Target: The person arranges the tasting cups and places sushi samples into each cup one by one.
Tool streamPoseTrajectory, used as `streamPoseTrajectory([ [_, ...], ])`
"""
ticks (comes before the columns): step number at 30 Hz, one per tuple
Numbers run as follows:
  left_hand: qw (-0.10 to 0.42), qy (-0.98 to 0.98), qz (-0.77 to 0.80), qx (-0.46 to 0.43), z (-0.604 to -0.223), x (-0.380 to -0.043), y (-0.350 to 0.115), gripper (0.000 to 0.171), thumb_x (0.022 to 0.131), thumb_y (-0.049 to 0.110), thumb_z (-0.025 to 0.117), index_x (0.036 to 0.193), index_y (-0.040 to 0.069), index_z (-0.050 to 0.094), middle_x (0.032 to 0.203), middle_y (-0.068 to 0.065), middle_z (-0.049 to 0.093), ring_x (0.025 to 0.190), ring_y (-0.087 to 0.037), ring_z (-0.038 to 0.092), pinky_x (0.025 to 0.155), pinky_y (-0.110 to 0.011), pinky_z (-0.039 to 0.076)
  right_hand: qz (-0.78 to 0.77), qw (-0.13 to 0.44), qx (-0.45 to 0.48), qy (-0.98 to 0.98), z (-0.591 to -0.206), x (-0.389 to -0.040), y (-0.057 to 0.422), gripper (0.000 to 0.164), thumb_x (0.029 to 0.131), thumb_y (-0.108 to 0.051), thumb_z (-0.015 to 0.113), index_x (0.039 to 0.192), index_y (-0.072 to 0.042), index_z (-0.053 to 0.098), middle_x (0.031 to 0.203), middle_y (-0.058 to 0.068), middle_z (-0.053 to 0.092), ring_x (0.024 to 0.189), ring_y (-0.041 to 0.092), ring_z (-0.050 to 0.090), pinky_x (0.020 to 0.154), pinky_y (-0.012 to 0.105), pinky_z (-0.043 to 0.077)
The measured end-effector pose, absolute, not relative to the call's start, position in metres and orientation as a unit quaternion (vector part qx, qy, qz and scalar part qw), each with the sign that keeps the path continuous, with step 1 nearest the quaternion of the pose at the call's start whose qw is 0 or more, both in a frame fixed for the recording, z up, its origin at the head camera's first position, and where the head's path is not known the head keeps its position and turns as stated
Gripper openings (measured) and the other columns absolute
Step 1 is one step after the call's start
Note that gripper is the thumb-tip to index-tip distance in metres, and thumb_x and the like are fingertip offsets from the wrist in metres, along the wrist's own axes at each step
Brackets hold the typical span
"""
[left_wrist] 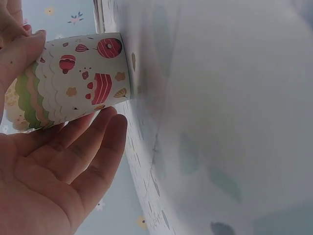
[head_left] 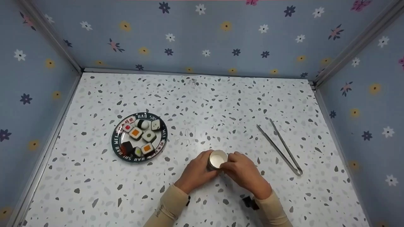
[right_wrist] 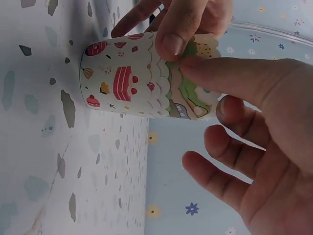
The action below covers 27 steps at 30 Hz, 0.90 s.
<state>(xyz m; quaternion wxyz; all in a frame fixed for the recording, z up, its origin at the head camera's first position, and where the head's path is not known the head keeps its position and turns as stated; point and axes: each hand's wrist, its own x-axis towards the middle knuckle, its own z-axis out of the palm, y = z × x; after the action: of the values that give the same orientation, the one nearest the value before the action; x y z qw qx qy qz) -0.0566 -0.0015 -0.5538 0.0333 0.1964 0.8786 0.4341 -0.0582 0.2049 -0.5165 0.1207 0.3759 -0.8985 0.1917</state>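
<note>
A stack of nested paper baking cups (head_left: 217, 159) stands upright at the front middle of the table, open end up. Cake prints show on the lowest cup (left_wrist: 93, 73), and scalloped white, green and beige edges layer toward the top. My left hand (head_left: 197, 171) holds the stack from the left, its thumb pressed on the near side and its fingers around the far side. From the right, my right hand (head_left: 244, 171) pinches the upper rim between thumb and index finger. Its other fingers are loosely bent, apart from the paper in the right wrist view.
A round dark-rimmed plate (head_left: 116, 147) with several sushi pieces (head_left: 149, 136) lies to the left. Metal tongs (head_left: 281, 149) lie spread on the right side of the speckled table (head_left: 195, 104). Flowered panels (head_left: 189, 34) wall in the back and both sides.
</note>
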Motion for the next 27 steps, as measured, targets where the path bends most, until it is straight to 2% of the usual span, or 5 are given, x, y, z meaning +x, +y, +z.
streamPoseTrajectory([
  [6,0.029,0.879,0.437,0.190,-0.554,-0.057,-0.001,0.067,0.088,0.036,0.077,0.140,0.002,0.052,0.131,-0.011,0.060,0.118,-0.025,0.060,0.100,-0.040,0.048,0.210,0.130,0.380,-0.891,-0.506,-0.056,0.206,0.013,0.081,-0.008,0.082,0.089,-0.018,0.078,0.075,-0.005,0.045,0.067,0.011,0.042,0.056,0.024,0.039],
  [13,0.056,0.880,0.434,0.183,-0.553,-0.058,-0.002,0.070,0.088,0.037,0.077,0.144,0.005,0.048,0.134,-0.010,0.058,0.121,-0.026,0.058,0.101,-0.041,0.046,0.227,0.199,0.393,-0.869,-0.476,-0.065,0.209,0.010,0.085,-0.005,0.077,0.094,-0.011,0.076,0.077,-0.003,0.051,0.068,0.013,0.045,0.055,0.024,0.040],
  [18,0.043,0.878,0.436,0.190,-0.553,-0.061,-0.002,0.072,0.087,0.037,0.078,0.142,0.001,0.048,0.131,-0.011,0.060,0.117,-0.025,0.060,0.098,-0.041,0.049,0.194,0.235,0.374,-0.876,-0.467,-0.102,0.207,0.014,0.085,-0.001,0.077,0.094,-0.011,0.077,0.079,0.002,0.057,0.068,0.020,0.049,0.054,0.028,0.044],
  [23,0.031,0.872,0.443,0.205,-0.554,-0.059,-0.002,0.069,0.088,0.038,0.077,0.141,0.002,0.049,0.129,-0.012,0.060,0.112,-0.026,0.063,0.093,-0.042,0.051,0.176,0.233,0.341,-0.894,-0.477,-0.153,0.198,0.011,0.088,-0.003,0.075,0.094,-0.011,0.076,0.081,0.005,0.059,0.072,0.024,0.052,0.054,0.033,0.048],
  [27,0.025,0.869,0.446,0.211,-0.556,-0.056,-0.004,0.067,0.089,0.038,0.076,0.141,0.004,0.049,0.128,-0.011,0.060,0.113,-0.025,0.062,0.094,-0.042,0.051,0.161,0.216,0.323,-0.907,-0.495,-0.195,0.180,0.008,0.095,-0.008,0.069,0.094,-0.009,0.077,0.084,0.008,0.062,0.075,0.026,0.054,0.056,0.036,0.050],
])
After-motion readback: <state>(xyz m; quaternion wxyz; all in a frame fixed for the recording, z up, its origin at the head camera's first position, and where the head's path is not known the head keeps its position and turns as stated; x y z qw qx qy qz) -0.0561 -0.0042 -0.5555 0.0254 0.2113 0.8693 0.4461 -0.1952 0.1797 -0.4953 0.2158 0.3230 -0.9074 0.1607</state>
